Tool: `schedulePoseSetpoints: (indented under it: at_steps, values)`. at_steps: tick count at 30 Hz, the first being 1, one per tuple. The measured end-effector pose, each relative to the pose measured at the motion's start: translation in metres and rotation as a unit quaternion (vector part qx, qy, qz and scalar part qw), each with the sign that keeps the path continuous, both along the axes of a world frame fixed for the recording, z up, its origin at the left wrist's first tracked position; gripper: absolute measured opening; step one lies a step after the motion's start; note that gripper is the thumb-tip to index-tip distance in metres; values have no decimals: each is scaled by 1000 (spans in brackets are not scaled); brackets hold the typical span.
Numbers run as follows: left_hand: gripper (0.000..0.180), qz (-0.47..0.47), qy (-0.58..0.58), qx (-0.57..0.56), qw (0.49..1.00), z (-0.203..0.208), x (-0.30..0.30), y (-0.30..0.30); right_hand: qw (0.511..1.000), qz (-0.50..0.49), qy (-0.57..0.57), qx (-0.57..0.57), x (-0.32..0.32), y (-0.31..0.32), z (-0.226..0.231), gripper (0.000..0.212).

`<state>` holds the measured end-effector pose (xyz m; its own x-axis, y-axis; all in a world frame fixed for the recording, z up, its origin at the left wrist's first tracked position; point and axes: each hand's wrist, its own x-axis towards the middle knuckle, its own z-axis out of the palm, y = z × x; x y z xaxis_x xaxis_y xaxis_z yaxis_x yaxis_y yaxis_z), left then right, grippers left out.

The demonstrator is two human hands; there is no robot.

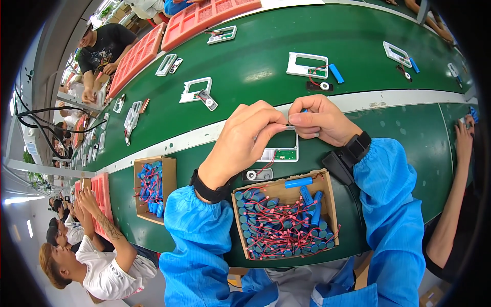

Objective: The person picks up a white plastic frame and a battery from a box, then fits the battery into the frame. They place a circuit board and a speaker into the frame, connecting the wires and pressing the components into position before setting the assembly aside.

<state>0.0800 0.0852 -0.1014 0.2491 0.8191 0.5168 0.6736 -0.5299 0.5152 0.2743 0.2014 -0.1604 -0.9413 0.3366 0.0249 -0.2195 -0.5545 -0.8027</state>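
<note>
In front of me my left hand (250,133) and my right hand (323,122) meet, thumbs and fingertips pinched together. What the left fingertips pinch is too small to make out. Between my right fingers shows a bit of blue, apparently the end of a battery cell (305,110); the rest is hidden. Just below lies a white plastic frame (292,154) with a green circuit board (284,155), partly covered by my left hand. A red wire runs from it to a grey speaker module (259,175). Nearer me stands a cardboard box (333,204) of blue battery cells (284,220) with red leads.
A second cardboard box (171,187) of cells stands left. Beyond a white rail (194,128), frames with modules lie on the green belt (255,102). A black box-shaped device (337,168) sits by my right wrist. Pink trays (135,64) line the far side; people work around.
</note>
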Motion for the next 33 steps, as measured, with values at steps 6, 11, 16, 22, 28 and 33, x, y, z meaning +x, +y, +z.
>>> schedulePoseSetpoints:
  at_steps: [6,11,16,22,28,33]
  values:
    - [12,6,42,-27,999,1,-11,-5,994,-74,-48,67,-12,-9,2,12]
    - [10,11,40,-40,998,0,-17,-7,986,-94,-80,113,-17,-12,0,12]
    - [8,-13,63,-15,998,-8,-28,-8,958,-131,-109,231,-24,-18,2,12]
    - [12,-20,87,-73,993,-9,-36,-11,891,-149,-84,421,-29,-19,-4,6]
    - [22,-10,24,-214,976,-8,-41,-19,846,-169,-52,503,-35,-23,-8,8]
    - [26,-42,140,-204,968,-13,-49,-21,844,-105,-76,520,-38,-24,-5,9]
